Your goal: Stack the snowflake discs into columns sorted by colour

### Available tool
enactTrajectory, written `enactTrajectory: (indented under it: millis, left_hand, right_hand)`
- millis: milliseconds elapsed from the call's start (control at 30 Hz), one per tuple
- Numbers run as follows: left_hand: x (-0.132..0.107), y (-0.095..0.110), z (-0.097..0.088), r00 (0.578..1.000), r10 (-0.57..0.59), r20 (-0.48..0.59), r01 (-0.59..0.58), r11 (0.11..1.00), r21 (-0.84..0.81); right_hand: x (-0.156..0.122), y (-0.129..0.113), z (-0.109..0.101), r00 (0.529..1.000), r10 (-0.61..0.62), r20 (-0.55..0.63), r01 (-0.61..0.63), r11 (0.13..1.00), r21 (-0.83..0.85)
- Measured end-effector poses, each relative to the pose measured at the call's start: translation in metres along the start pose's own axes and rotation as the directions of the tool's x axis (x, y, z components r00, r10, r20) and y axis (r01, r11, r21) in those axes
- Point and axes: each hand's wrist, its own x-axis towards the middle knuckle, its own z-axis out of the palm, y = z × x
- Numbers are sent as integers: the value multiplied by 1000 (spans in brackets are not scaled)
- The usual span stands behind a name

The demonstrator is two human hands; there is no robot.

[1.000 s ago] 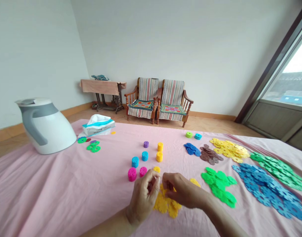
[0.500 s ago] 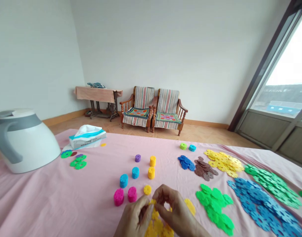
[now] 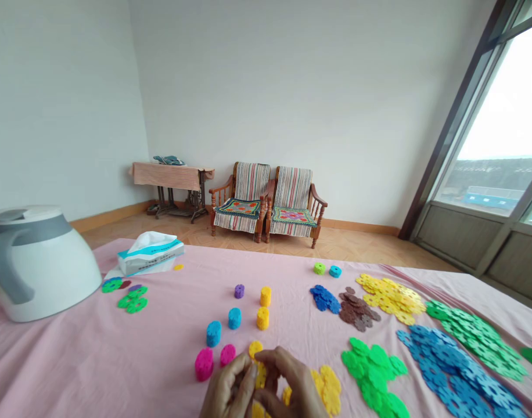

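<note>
My left hand (image 3: pixel 229 388) is closed in a pinch near the bottom centre, at the edge of a yellow notched plastic disc (image 3: pixel 261 375). My right hand (image 3: pixel 294 380) curls in from the other side, with finger and thumb around the same disc; its fingertips are partly hidden. Loose yellow discs (image 3: pixel 327 390) lie under and beside my right hand. Just beyond my fingers stands a short yellow stack (image 3: pixel 255 349). Left of it are two pink stacks, one pink stack (image 3: pixel 204 364) being in full view and the other pink stack (image 3: pixel 228 355) close to my left hand.
Farther out stand blue stacks (image 3: pixel 234 318), yellow stacks (image 3: pixel 263 318) and a purple stack (image 3: pixel 239 291). On the right spread piles of green discs (image 3: pixel 374 374), blue discs (image 3: pixel 457 368), brown discs (image 3: pixel 357 307) and yellow discs (image 3: pixel 392 296). A white jug (image 3: pixel 52 273) and a tissue box (image 3: pixel 150 258) stand left.
The view has tilted up slightly, so the table things sit lower. My right hand has shifted left and down, uncovering more of the loose yellow discs at its right. Both hands remain close together.
</note>
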Motion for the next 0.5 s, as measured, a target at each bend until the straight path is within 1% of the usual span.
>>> enactTrajectory:
  millis: [67,133,233,267,300,333,400,467,500]
  left_hand:
    - [-1,1,0,1000,1,5,-1,1000,-3]
    - [-2,5,0,1000,0,-12,0,1000,2]
    - [-5,10,0,998,14,-57,-12,999,43]
    - [-7,11,0,998,31,-52,-27,997,77]
    - [-9,11,-1,999,50,-21,-47,991,124]
    - [-12,9,-1,997,66,43,-73,982,176]
    - [-21,1,-1,976,66,209,-121,957,264]
    - [-32,-13,0,922,24,387,-161,932,324]
    - [-39,-20,1,880,-8,475,-179,921,347]
  right_hand:
    - [0,-1,-1,1000,16,24,-16,1000,-11]
    - [1,-3,-2,997,70,17,-70,997,-18]
    - [2,-3,-6,979,181,-89,-185,982,-35]
    - [3,-2,-9,967,217,-136,-224,974,-39]
    - [4,0,-11,952,251,-177,-262,964,-41]
    - [4,2,-14,937,281,-206,-296,954,-42]
    - [4,6,-18,915,324,-239,-345,937,-51]
    - [3,11,-22,903,353,-244,-377,924,-60]
    - [3,13,-23,902,362,-235,-386,920,-67]
